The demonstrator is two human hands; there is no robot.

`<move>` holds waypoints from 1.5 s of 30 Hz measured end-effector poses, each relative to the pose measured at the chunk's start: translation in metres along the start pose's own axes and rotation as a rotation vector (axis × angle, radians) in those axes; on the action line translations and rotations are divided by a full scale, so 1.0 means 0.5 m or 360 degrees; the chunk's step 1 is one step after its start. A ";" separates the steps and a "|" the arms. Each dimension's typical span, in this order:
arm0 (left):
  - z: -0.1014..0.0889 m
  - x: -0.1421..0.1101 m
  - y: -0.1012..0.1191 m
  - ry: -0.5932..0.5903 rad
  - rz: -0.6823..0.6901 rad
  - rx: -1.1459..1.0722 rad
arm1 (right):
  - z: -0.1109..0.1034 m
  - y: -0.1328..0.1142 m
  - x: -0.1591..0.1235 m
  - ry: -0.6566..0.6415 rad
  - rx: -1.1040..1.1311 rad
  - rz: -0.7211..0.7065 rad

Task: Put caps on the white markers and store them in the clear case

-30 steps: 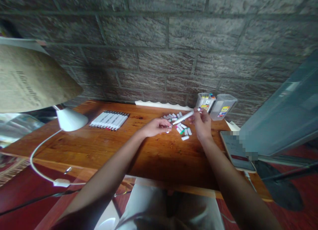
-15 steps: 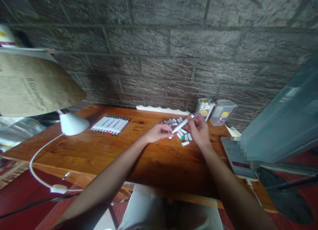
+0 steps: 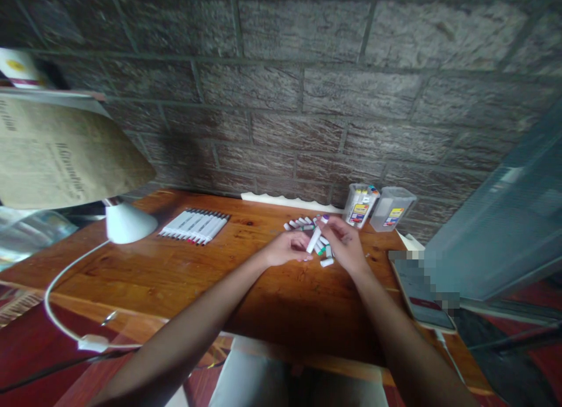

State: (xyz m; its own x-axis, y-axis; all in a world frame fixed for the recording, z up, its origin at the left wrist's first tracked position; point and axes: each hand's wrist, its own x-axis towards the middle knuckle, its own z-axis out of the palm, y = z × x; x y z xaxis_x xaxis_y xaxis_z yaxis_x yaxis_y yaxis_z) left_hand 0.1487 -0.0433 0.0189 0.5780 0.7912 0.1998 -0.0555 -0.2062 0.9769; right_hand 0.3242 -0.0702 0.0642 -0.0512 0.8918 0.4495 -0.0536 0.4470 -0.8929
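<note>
My right hand (image 3: 345,243) holds a white marker (image 3: 315,237) with a purple tip, tilted almost upright over the wooden desk (image 3: 175,272). My left hand (image 3: 287,249) is curled at the marker's lower end, its fingertips pinched there; what they grip is too small to make out. Under and behind both hands lies a scatter of several loose white caps (image 3: 302,223). A neat row of several capped markers (image 3: 195,226) lies to the left.
Two clear plastic boxes (image 3: 380,207) stand against the brick wall; the left one holds markers. A phone (image 3: 424,290) lies at the desk's right edge. A white lamp base (image 3: 127,222) with its cable, and a brown paper sheet (image 3: 61,155), are at the left.
My right hand swung the marker from lying slanted to nearly upright and drew it closer to me. Both hands came nearer together over the caps. The view shifted slightly.
</note>
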 end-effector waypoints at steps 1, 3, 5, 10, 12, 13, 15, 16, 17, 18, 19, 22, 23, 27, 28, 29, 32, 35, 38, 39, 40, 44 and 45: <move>0.000 0.000 -0.001 -0.0005 0.0006 0.0027 | 0.001 -0.002 -0.001 -0.0008 -0.0002 0.0006; 0.000 -0.001 -0.004 -0.0007 0.0016 0.0081 | 0.004 -0.004 -0.004 -0.0028 -0.0012 0.0006; 0.000 -0.002 -0.004 0.0000 0.0038 0.0145 | 0.005 -0.004 -0.008 -0.0070 -0.0024 -0.0009; -0.002 -0.005 0.001 -0.0077 0.0030 0.0288 | 0.006 0.002 -0.014 -0.0134 -0.0115 -0.0105; -0.004 -0.005 0.001 -0.0078 0.0036 0.0335 | 0.006 0.003 -0.013 -0.0112 -0.0133 -0.0126; -0.005 -0.005 -0.001 -0.0068 0.0042 0.0369 | 0.007 0.003 -0.012 -0.0089 -0.0116 -0.0109; -0.007 -0.005 -0.004 -0.0063 0.0051 0.0452 | 0.008 0.002 -0.010 -0.0023 -0.0042 -0.0040; -0.007 -0.005 -0.006 -0.0076 0.0054 0.0489 | 0.008 0.001 -0.008 0.0009 0.0006 -0.0003; -0.007 -0.005 -0.007 -0.0099 0.0058 0.0520 | 0.009 0.000 -0.007 0.0036 0.0054 0.0029; -0.008 -0.005 -0.008 -0.0128 0.0065 0.0544 | 0.009 0.000 -0.006 0.0045 0.0094 0.0056; -0.009 -0.005 -0.008 -0.0156 0.0072 0.0566 | 0.009 0.001 -0.005 0.0040 0.0118 0.0075; -0.016 -0.003 -0.007 -0.0181 0.0096 0.0641 | 0.012 0.006 -0.005 -0.0007 0.0163 0.0096; -0.020 -0.002 -0.006 -0.0165 0.0113 0.0671 | 0.015 0.008 -0.006 -0.0018 0.0209 0.0102; -0.032 0.002 -0.006 -0.0008 0.0204 0.0726 | 0.033 0.013 -0.015 -0.0018 0.0457 0.0203; -0.032 0.002 -0.005 0.0030 0.0206 0.0710 | 0.038 0.014 -0.017 -0.0017 0.0467 0.0231; -0.032 0.002 -0.005 0.0059 0.0200 0.0689 | 0.042 0.014 -0.019 -0.0020 0.0458 0.0252; -0.026 0.001 0.000 0.0073 0.0202 0.0675 | 0.054 0.015 -0.018 -0.0052 0.0411 0.0276; -0.023 0.001 0.002 0.0083 0.0274 0.0750 | 0.064 0.016 -0.012 -0.0064 0.0367 0.0270; -0.025 0.002 -0.003 0.0114 0.0332 0.0787 | 0.076 0.018 -0.006 -0.0053 0.0317 0.0247; -0.027 0.002 -0.006 0.0120 0.0340 0.0789 | 0.079 0.019 -0.006 -0.0046 0.0301 0.0237; -0.028 0.003 -0.008 0.0127 0.0339 0.0789 | 0.082 0.020 -0.007 -0.0036 0.0287 0.0226; -0.030 0.002 -0.010 0.0147 0.0301 0.0858 | 0.071 0.019 -0.014 -0.0014 0.0347 0.0202; -0.030 0.001 -0.007 0.0134 0.0289 0.0882 | 0.063 0.019 -0.016 0.0012 0.0403 0.0199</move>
State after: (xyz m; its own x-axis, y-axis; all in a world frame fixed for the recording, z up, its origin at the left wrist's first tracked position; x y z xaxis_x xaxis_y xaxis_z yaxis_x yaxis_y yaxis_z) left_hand 0.1373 -0.0335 0.0165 0.5312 0.7534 0.3875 0.2997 -0.5949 0.7458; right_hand 0.2925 -0.0752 0.0530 -0.0656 0.9399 0.3351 -0.2951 0.3025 -0.9063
